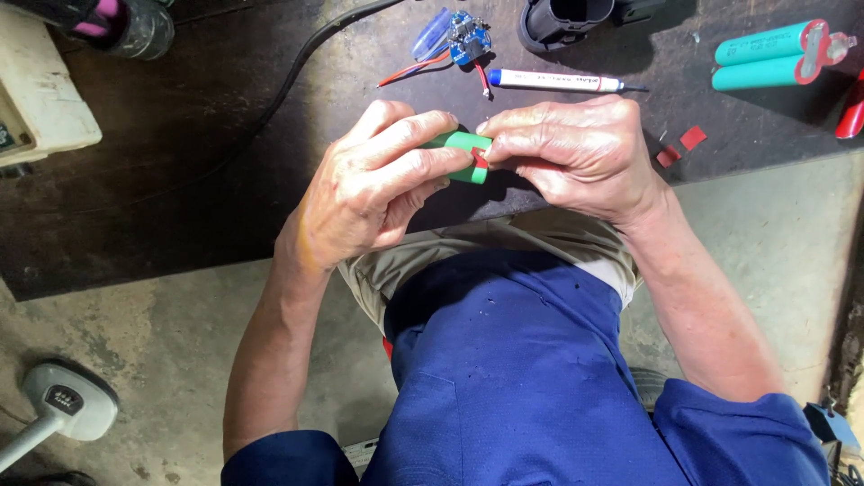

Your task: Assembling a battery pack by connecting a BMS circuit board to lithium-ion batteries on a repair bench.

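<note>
Over the dark bench, head view: our left hand [378, 184] clamps the green cell [466, 155], right hand [576, 153] pinching its red end tab [481, 159]; we judge it rigid, smooth, fairly light, best gripped round the barrel.

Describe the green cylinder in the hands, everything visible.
The green cylinder looks like a smooth, plastic-wrapped cell, lying roughly level between both hands over the dark mat. Only its right end shows, with a small red piece on it. The left hand wraps it; the right hand pinches at the red piece.
</note>
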